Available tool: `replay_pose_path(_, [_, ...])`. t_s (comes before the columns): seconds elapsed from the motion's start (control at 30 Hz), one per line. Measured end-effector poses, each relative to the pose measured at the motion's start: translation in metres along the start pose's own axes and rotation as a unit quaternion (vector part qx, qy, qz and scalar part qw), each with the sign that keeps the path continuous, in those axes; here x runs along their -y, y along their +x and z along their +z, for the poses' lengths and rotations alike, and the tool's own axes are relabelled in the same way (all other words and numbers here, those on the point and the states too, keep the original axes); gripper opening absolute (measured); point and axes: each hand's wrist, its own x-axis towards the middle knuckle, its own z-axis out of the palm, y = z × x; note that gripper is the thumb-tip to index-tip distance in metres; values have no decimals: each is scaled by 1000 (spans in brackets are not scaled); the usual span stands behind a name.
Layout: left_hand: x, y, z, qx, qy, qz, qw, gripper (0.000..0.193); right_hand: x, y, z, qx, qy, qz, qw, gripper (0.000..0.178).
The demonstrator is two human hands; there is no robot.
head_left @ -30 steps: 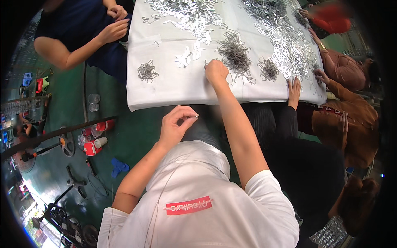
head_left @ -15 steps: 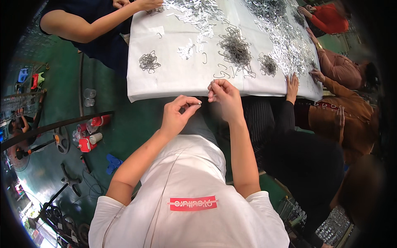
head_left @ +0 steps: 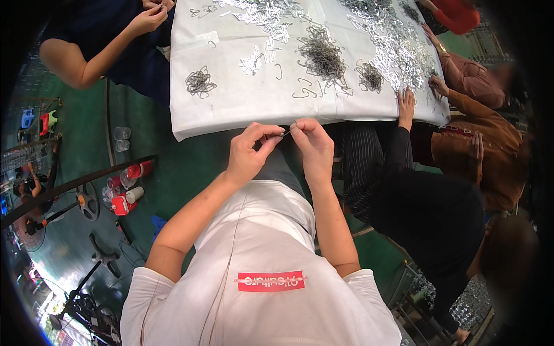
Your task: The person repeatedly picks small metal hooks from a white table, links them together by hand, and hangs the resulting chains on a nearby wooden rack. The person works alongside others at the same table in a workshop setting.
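My left hand (head_left: 248, 154) is closed in a pinch just off the table's near edge, with a small piece at its fingertips that is too small to name. Facing it, my right hand (head_left: 314, 151) pinches a thin metal wire hook (head_left: 287, 133), whose end reaches the left fingertips. Both sets of fingertips almost meet. Beyond them, several loose wire hooks (head_left: 307, 89) lie near the edge of the white-covered table (head_left: 231, 115). Behind these is a tangled pile of dark wire hooks (head_left: 324, 59). A little heap of small white pieces (head_left: 250, 62) lies left of it.
Smaller hook piles (head_left: 199, 82) (head_left: 370, 77) lie to either side. A co-worker's hand (head_left: 406, 106) rests on the table's right part, beside a broad spread of shiny pieces (head_left: 398, 55). Another co-worker's hands (head_left: 151, 16) are at upper left. Red containers (head_left: 122, 203) stand on the green floor.
My right hand has come down toward my left, and their fingertips now meet around the wire. The upper-left co-worker's hands have left the table and come together. The whole view has shifted slightly.
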Motion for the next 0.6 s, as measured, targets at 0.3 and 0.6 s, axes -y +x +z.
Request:
replay_pose_path(0.3, [73, 93, -20, -95, 215, 96, 967, 12, -5, -6, -2, 14, -53, -165, 985, 9])
replay_pose_path(0.6, [132, 204, -11, -15, 473, 50, 880, 16, -4, 0, -8, 44, -95, -160, 982, 6])
